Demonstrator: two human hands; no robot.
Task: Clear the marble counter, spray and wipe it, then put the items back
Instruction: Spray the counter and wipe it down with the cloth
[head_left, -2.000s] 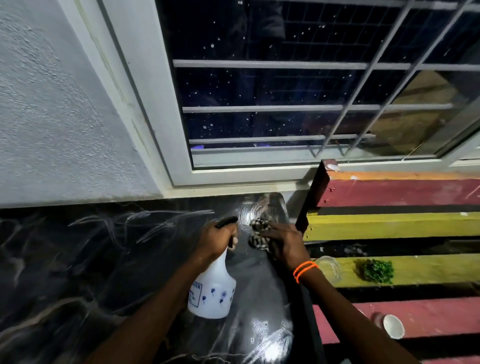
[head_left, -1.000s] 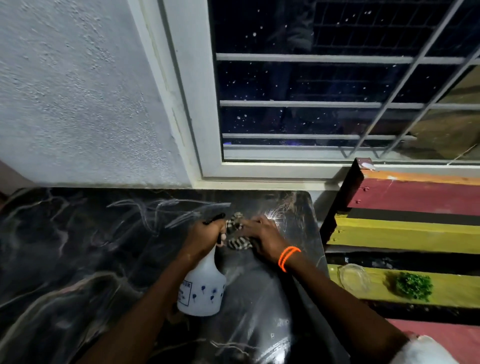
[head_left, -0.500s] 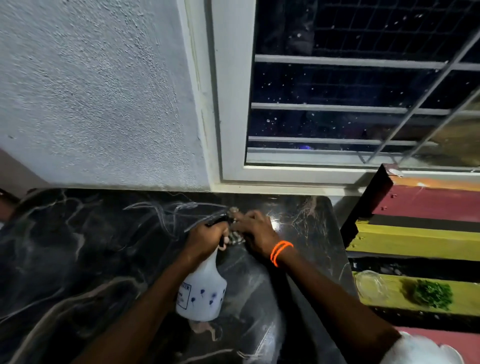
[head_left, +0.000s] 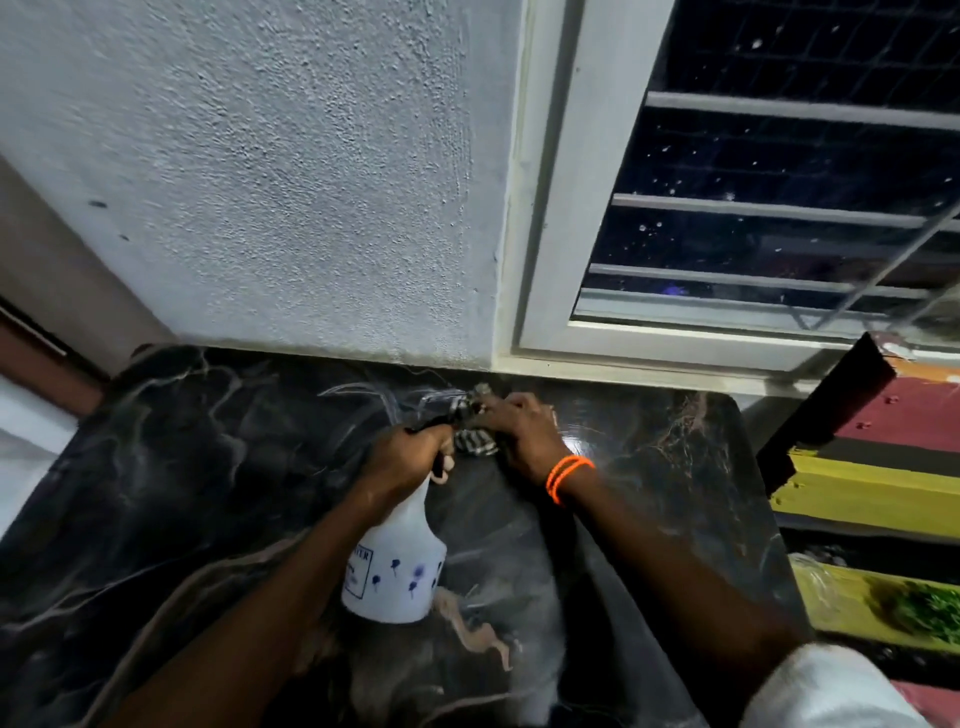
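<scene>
The black marble counter (head_left: 182, 467) with pale veins fills the lower half of the view. My left hand (head_left: 405, 457) grips the dark trigger head of a white spray bottle (head_left: 395, 566) with blue dots, held just above the counter. My right hand (head_left: 519, 431), with orange bands at the wrist, presses a striped cloth (head_left: 475, 441) flat on the marble near the back wall, right beside the bottle's nozzle. Most of the cloth is hidden under my fingers.
A rough white wall (head_left: 260, 182) rises behind the counter. A barred window (head_left: 779, 208) stands at the back right. To the right, a slatted bench in red and yellow (head_left: 872, 493) holds a clear glass dish (head_left: 815, 577) and a small green plant (head_left: 930, 608).
My right hand has slid the cloth leftward along the back of the counter, from the right corner toward the middle. My left hand with the bottle stayed beside it. The view panned left.
</scene>
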